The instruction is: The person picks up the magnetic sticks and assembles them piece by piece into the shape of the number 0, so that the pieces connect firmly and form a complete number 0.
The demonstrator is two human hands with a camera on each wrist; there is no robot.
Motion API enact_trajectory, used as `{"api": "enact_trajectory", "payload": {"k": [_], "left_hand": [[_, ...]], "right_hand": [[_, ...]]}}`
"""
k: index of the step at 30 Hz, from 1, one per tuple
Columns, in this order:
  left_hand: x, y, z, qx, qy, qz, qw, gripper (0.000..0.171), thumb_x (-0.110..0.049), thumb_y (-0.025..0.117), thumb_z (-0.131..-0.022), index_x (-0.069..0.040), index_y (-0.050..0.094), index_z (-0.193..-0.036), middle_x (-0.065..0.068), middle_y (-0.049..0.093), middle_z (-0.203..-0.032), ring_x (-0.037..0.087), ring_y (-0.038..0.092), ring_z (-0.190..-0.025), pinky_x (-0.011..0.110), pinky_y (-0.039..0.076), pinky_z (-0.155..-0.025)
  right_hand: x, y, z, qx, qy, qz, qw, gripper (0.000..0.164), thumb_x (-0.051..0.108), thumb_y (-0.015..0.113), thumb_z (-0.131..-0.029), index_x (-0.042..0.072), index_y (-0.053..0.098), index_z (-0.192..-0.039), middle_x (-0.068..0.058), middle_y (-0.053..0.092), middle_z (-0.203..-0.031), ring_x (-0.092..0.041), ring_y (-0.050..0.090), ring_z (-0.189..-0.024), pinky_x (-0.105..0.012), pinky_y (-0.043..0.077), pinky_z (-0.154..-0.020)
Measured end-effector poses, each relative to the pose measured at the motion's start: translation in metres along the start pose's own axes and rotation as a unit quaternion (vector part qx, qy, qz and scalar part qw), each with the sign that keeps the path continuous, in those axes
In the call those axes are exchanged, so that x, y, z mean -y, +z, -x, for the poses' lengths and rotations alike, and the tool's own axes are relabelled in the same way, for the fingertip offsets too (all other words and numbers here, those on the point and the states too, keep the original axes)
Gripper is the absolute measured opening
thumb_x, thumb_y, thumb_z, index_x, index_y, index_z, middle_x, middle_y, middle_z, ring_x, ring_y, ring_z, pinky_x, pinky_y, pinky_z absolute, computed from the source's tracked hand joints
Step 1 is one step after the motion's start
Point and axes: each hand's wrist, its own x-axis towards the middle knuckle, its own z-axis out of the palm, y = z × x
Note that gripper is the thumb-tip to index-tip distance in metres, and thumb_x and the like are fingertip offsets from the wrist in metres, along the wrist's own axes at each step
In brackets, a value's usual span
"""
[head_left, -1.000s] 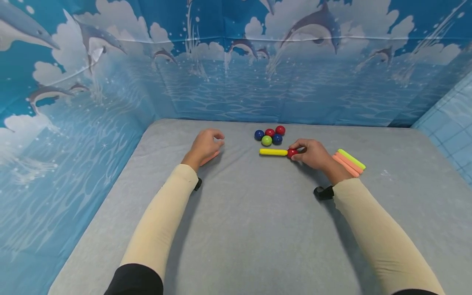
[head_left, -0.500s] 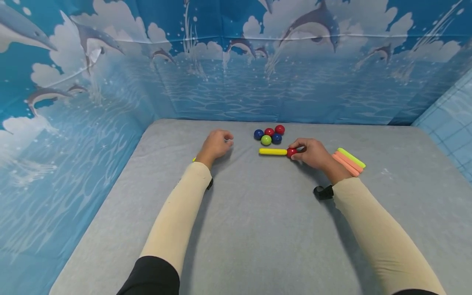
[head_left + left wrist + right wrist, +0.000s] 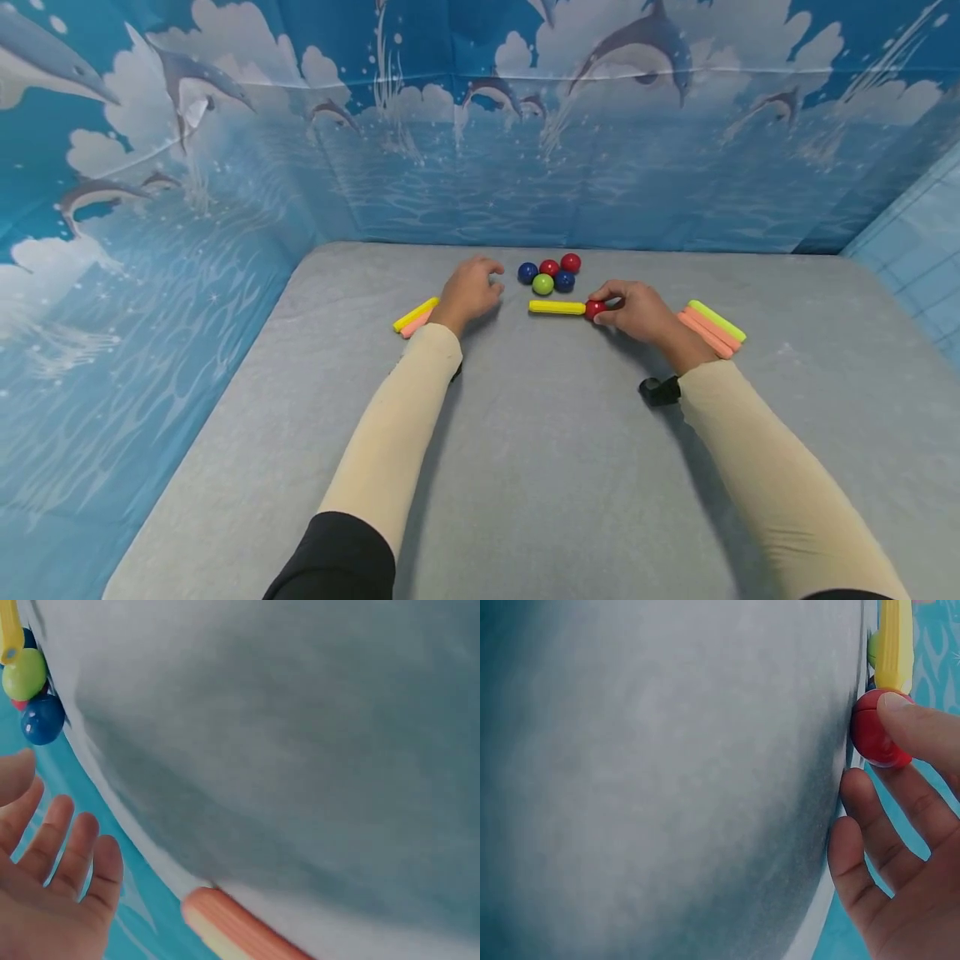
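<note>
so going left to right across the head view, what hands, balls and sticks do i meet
Yellow and orange stick pair → left hand → cluster of five balls → gripped red ball → right hand → three sticks. I left out the middle yellow stick, which overlaps the cluster's stretch.

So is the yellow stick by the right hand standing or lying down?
Lying down: in the head view, the yellow stick stretches sideways, one end at the red ball the right hand pinches.

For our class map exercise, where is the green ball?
In the head view, the green ball sits slightly right of centre, just beyond a yellow stick, beside a blue ball.
</note>
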Motion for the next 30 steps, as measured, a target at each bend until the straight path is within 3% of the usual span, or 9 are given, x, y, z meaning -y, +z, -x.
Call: {"api": "enact_trajectory", "payload": {"k": [4, 8, 13, 19, 24, 30], "left_hand": [[-0.011, 0.001, -0.005, 0.003, 0.013, -0.013, 0.9998, 0.037, -0.023, 0.057, -0.1, -0.018, 0.058, -0.137, 0.002, 0.052, -0.145, 0.023, 0.048, -0.136, 0.041, 0.042, -0.113], [-0.019, 0.006, -0.01, 0.028, 0.029, -0.028, 0.9988, 0.045, -0.02, 0.055, -0.099, -0.022, 0.052, -0.144, 0.002, 0.046, -0.149, 0.023, 0.046, -0.138, 0.042, 0.042, -0.113], [-0.022, 0.013, -0.016, 0.05, 0.042, -0.013, 0.9978, 0.054, -0.01, 0.051, -0.098, -0.026, 0.044, -0.15, 0.001, 0.041, -0.152, 0.023, 0.042, -0.139, 0.043, 0.041, -0.114], [-0.022, 0.017, -0.022, 0.022, 0.029, 0.0, 0.9993, 0.036, -0.008, 0.051, -0.099, -0.021, 0.059, -0.132, -0.001, 0.046, -0.149, 0.021, 0.047, -0.134, 0.04, 0.045, -0.11], [-0.021, 0.018, -0.02, 0.027, 0.025, 0.016, 0.9992, 0.042, -0.005, 0.051, -0.099, -0.022, 0.058, -0.137, -0.001, 0.049, -0.149, 0.019, 0.048, -0.136, 0.038, 0.043, -0.112], [-0.022, 0.017, -0.017, 0.008, 0.012, 0.022, 0.9997, 0.018, -0.019, 0.059, -0.1, -0.018, 0.062, -0.118, 0.0, 0.058, -0.131, 0.019, 0.056, -0.112, 0.039, 0.049, -0.1]], "right_hand": [[0.002, -0.001, 0.002, -0.003, 0.0, 0.002, 1.0, 0.028, 0.007, 0.067, -0.093, 0.007, 0.065, -0.121, -0.022, 0.059, -0.134, -0.038, 0.06, -0.114, -0.049, 0.054, -0.092], [0.003, 0.0, 0.002, 0.001, -0.002, 0.002, 1.0, 0.028, 0.008, 0.068, -0.093, 0.006, 0.065, -0.121, -0.022, 0.059, -0.134, -0.038, 0.06, -0.115, -0.05, 0.054, -0.094], [0.004, -0.001, 0.002, 0.008, 0.002, -0.004, 1.0, 0.028, 0.008, 0.066, -0.094, 0.006, 0.064, -0.122, -0.022, 0.058, -0.134, -0.04, 0.059, -0.117, -0.052, 0.052, -0.098], [0.003, -0.003, 0.001, 0.008, 0.0, 0.004, 1.0, 0.028, 0.01, 0.067, -0.094, 0.006, 0.064, -0.121, -0.022, 0.058, -0.135, -0.04, 0.059, -0.117, -0.052, 0.052, -0.096], [0.003, -0.003, 0.001, 0.009, -0.005, 0.004, 1.0, 0.027, 0.01, 0.067, -0.094, 0.006, 0.064, -0.121, -0.022, 0.058, -0.135, -0.04, 0.06, -0.117, -0.051, 0.053, -0.095], [0.005, -0.002, 0.001, 0.009, -0.011, 0.003, 1.0, 0.027, 0.009, 0.067, -0.094, 0.006, 0.064, -0.121, -0.022, 0.059, -0.134, -0.04, 0.06, -0.116, -0.052, 0.052, -0.097]]}}
